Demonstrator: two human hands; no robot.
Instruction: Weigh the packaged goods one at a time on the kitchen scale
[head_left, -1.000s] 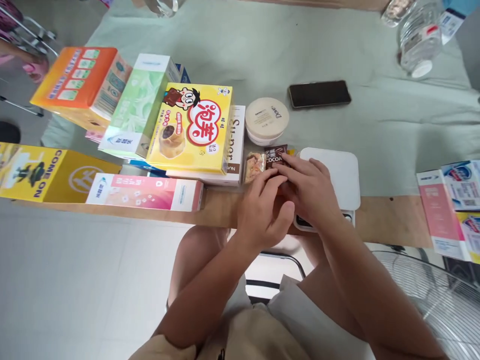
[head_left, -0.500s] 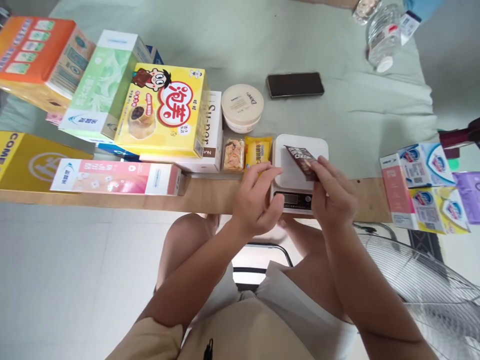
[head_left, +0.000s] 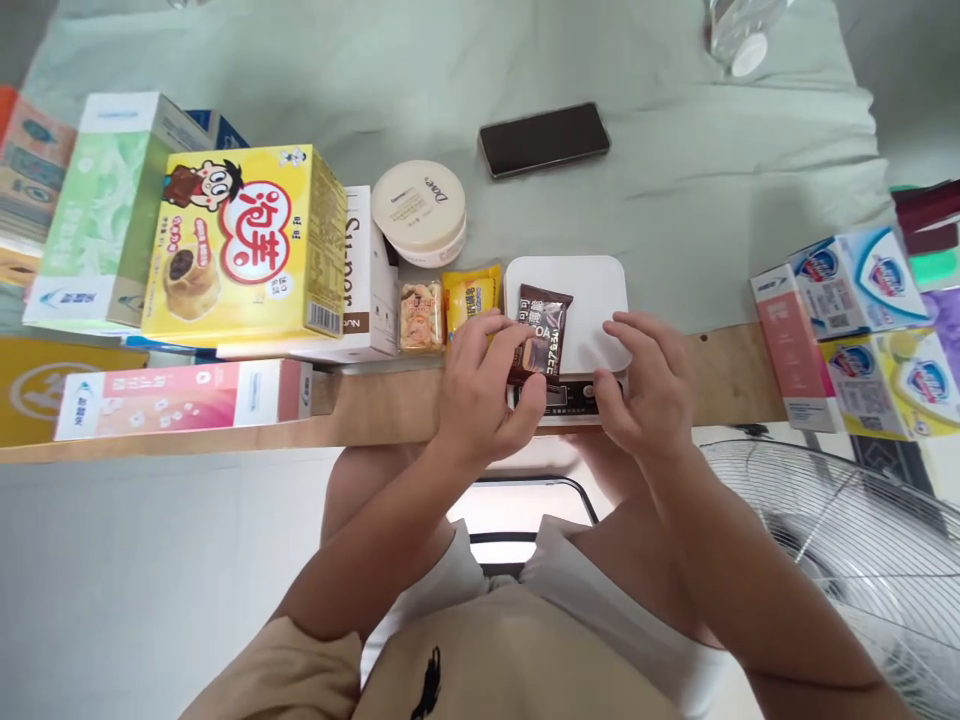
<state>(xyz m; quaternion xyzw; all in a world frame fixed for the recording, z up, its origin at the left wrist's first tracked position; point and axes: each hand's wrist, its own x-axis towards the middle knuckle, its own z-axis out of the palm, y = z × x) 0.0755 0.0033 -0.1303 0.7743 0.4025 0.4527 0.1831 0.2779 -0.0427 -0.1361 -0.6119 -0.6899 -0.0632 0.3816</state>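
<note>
A brown cocoa snack packet point(head_left: 551, 315) lies on the left half of the white plate of a small kitchen scale point(head_left: 596, 280). My left hand point(head_left: 484, 385) is at the scale's left side, thumb and fingers apart, its fingertips over the packet's lower left edge; whether they touch it I cannot tell. At the scale's right edge, my right hand point(head_left: 652, 385) is empty, with thumb and fingers spread. The packet partly overhangs the scale's dark display panel point(head_left: 574, 397). Just left of the scale are a yellow snack packet point(head_left: 472, 295) and a clear-wrapped snack point(head_left: 421, 315).
A Dove tub point(head_left: 420, 210) and a black phone point(head_left: 545, 140) lie behind. Left are a yellow snack box point(head_left: 240, 245), a green box point(head_left: 97, 210) and a pink box point(head_left: 180, 398). Soap boxes point(head_left: 855, 330) stand right, above a fan point(head_left: 840, 560). A clear bottle point(head_left: 742, 40) lies at the back.
The brown packet has left my right hand and now lies on the scale. My right hand has opened at the scale's right edge. The view has shifted, moving most table items leftward.
</note>
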